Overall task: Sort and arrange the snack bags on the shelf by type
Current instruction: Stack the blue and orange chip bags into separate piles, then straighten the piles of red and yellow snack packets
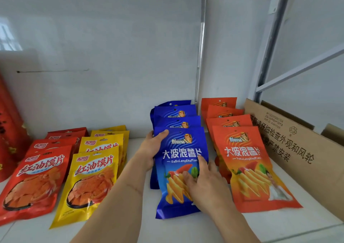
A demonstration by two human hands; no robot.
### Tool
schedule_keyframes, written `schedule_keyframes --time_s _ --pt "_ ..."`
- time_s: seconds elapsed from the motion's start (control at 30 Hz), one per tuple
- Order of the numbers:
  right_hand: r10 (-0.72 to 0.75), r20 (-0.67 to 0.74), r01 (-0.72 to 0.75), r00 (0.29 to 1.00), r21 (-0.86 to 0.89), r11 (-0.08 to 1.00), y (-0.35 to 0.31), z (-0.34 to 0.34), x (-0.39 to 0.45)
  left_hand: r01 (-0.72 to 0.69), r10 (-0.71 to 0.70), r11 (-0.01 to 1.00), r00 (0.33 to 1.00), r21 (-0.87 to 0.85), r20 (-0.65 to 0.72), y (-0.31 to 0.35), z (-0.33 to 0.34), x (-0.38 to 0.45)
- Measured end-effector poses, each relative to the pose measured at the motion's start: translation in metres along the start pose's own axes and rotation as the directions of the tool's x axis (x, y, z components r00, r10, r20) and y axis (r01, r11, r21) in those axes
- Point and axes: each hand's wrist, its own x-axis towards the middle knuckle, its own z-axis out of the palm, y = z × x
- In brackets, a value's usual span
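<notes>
I have the front blue bag (181, 170) in both hands. It lies at the front of the blue row (176, 116) on the white shelf (115, 229), with the other blue bags stacked behind it like steps. My left hand (150, 149) grips its top left corner, thumb on the front and fingers tucked behind, so the bag does not slide. My right hand (202, 183) lies flat and open on the picture of the chips, so I can push the bag straight and press it down.

Just beside it on the right is the orange row (240, 155), lined up the same way. To the left, a bit apart, are the yellow row (98, 168) and then the red row (35, 174). Each color has its own line, so it is easy to see which snack is which.

A cardboard box (297, 149) leans at the far right. Something red (9, 131) stands at the far left; I think it is a tall package, but the edge cuts it off.
</notes>
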Motion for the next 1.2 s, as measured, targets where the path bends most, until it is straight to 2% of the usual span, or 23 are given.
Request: schedule_keyframes --time_s 0.13,0.3,0.4,0.6,0.83,1.03,1.1,1.2 --pt "0.047 -0.015 -0.046 0.999 0.051 0.998 0.0 0.008 -0.007 -0.054 0.059 0.996 0.996 0.076 -0.063 -0.01 -0.012 -0.009" --pt "0.048 -0.065 -0.041 0.997 0.114 0.993 0.0 0.02 -0.008 -0.048 0.048 0.999 0.999 -0.014 0.016 -0.032 -0.002 -0.031" --pt "0.069 -0.077 -0.057 0.995 0.152 0.987 -0.001 0.021 -0.005 -0.088 0.088 0.995 0.996 -0.05 0.002 -0.039 0.007 -0.035" --pt "0.032 -0.066 -0.028 0.997 0.066 0.997 0.0 0.025 -0.005 -0.162 0.181 0.966 0.98 0.2 -0.081 -0.047 0.007 -0.032" --pt "0.022 -0.058 -0.019 0.998 0.052 0.998 0.004 0.026 -0.006 -0.17 0.214 0.924 0.972 0.343 -0.095 -0.039 0.013 -0.047" --pt "-0.039 -0.24 0.05 0.97 0.041 0.998 0.006 0.018 -0.012 -0.14 0.224 0.915 0.956 0.378 -0.188 -0.019 0.014 -0.07" --pt "-0.054 -0.256 0.065 0.965 0.036 0.997 0.007 0.018 -0.013 -0.179 0.294 0.883 0.931 0.434 -0.214 -0.01 0.007 -0.085" --pt "-0.075 -0.314 0.087 0.946 0.022 0.996 0.007 0.018 -0.017 -0.248 0.488 0.761 0.828 0.599 -0.278 0.0 -0.019 -0.104"
